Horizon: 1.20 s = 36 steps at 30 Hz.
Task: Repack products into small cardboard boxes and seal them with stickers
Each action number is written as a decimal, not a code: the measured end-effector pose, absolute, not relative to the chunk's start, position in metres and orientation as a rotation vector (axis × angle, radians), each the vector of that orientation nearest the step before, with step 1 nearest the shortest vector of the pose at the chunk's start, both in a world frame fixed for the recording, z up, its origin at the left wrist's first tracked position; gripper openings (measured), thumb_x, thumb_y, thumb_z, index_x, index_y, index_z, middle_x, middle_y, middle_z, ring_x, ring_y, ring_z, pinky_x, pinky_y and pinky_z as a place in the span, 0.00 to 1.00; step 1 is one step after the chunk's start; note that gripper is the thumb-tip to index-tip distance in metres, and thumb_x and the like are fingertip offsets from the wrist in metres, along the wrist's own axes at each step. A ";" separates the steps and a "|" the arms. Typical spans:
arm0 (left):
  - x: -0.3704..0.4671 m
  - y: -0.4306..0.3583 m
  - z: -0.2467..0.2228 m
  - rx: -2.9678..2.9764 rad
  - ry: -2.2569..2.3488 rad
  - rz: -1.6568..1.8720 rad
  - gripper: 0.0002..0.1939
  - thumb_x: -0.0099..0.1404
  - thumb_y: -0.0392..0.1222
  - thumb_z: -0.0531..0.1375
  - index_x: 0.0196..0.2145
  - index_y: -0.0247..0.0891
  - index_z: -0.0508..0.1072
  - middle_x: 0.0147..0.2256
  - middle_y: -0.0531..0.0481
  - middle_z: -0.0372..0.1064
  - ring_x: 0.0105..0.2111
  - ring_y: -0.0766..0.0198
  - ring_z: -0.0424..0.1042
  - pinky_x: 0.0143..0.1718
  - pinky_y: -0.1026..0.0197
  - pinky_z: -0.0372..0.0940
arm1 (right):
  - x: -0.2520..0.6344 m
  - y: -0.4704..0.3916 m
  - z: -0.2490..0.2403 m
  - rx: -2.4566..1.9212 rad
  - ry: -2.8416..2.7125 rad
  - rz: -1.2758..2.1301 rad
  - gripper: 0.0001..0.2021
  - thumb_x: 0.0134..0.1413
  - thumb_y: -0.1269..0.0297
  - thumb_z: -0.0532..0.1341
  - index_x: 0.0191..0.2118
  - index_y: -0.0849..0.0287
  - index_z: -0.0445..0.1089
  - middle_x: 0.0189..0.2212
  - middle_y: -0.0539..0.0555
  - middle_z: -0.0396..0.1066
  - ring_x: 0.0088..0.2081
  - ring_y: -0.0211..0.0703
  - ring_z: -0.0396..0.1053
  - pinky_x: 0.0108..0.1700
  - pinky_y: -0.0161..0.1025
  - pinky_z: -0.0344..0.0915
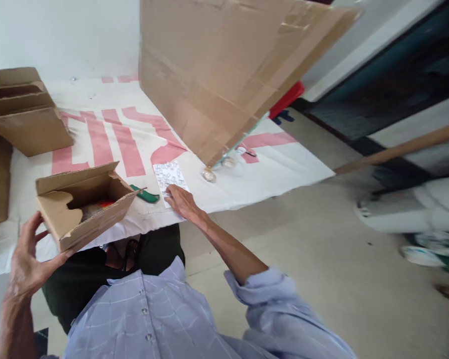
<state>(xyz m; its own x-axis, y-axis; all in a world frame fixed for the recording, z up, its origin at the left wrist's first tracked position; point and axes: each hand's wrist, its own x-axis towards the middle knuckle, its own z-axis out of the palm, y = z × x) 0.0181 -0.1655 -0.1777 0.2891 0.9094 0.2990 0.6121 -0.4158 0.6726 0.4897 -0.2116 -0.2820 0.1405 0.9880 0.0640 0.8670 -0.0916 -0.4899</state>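
Note:
My left hand (30, 259) grips the near left end of a small open cardboard box (97, 227), thumb low on its side and fingers round the corner. The box tilts at the table's front edge with its flaps up. Something clear with a bit of orange lies inside, too shaded to name. My right hand (182, 202) is on a white sheet (171, 174) printed with small grey marks, its fingers bent and closed together at the sheet's lower part. Between box and sheet lies a green-handled tool (147, 196), perhaps a folding knife.
A large taped cardboard box (217, 75) stands behind the sheet. Small clear round objects (208, 174) lie at its lower corner. More open cartons (33, 127) stand at the left. A white cloth with pink lettering (119, 139) covers the table; a wooden pole (396, 147) is at right.

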 end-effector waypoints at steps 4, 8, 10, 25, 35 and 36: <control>0.008 -0.169 -0.184 1.978 1.293 0.863 0.60 0.56 0.59 0.77 0.78 0.49 0.55 0.75 0.37 0.58 0.73 0.32 0.63 0.67 0.33 0.72 | 0.483 -0.218 -0.287 -2.096 -1.871 0.268 0.05 0.69 0.66 0.60 0.41 0.55 0.73 0.42 0.58 0.79 0.45 0.50 0.75 0.43 0.41 0.64; -0.005 -0.169 -0.193 1.936 1.334 0.743 0.60 0.56 0.58 0.76 0.78 0.47 0.54 0.75 0.35 0.57 0.74 0.31 0.62 0.68 0.31 0.69 | 0.478 -0.221 -0.287 -2.127 -1.910 0.178 0.10 0.71 0.65 0.58 0.41 0.56 0.77 0.43 0.59 0.80 0.42 0.49 0.77 0.38 0.40 0.63; -0.013 -0.169 -0.196 1.917 1.340 0.702 0.61 0.55 0.59 0.76 0.78 0.47 0.53 0.76 0.34 0.57 0.74 0.31 0.62 0.67 0.30 0.69 | 0.474 -0.221 -0.279 -2.076 -1.894 0.111 0.11 0.71 0.65 0.57 0.41 0.57 0.78 0.42 0.59 0.80 0.39 0.49 0.77 0.36 0.41 0.64; 0.008 -0.160 -0.141 2.297 1.190 0.466 0.44 0.61 0.53 0.75 0.72 0.47 0.69 0.72 0.37 0.58 0.73 0.36 0.59 0.74 0.33 0.59 | 0.363 -0.207 -0.151 -0.951 -2.235 0.130 0.11 0.72 0.67 0.63 0.54 0.56 0.79 0.48 0.60 0.80 0.49 0.53 0.78 0.53 0.54 0.79; 0.027 -0.156 -0.140 2.456 1.220 0.213 0.48 0.61 0.48 0.74 0.75 0.50 0.63 0.70 0.33 0.51 0.64 0.36 0.67 0.65 0.34 0.68 | 0.344 -0.188 -0.141 -0.802 -2.652 0.023 0.08 0.69 0.58 0.69 0.46 0.57 0.80 0.43 0.60 0.83 0.47 0.55 0.75 0.49 0.52 0.74; 0.027 -0.156 -0.138 2.471 1.241 0.188 0.49 0.60 0.46 0.74 0.75 0.51 0.62 0.70 0.34 0.51 0.62 0.36 0.69 0.64 0.34 0.69 | 0.344 -0.186 -0.139 -0.829 -2.700 -0.057 0.10 0.67 0.56 0.71 0.44 0.57 0.80 0.41 0.60 0.82 0.47 0.57 0.74 0.49 0.53 0.73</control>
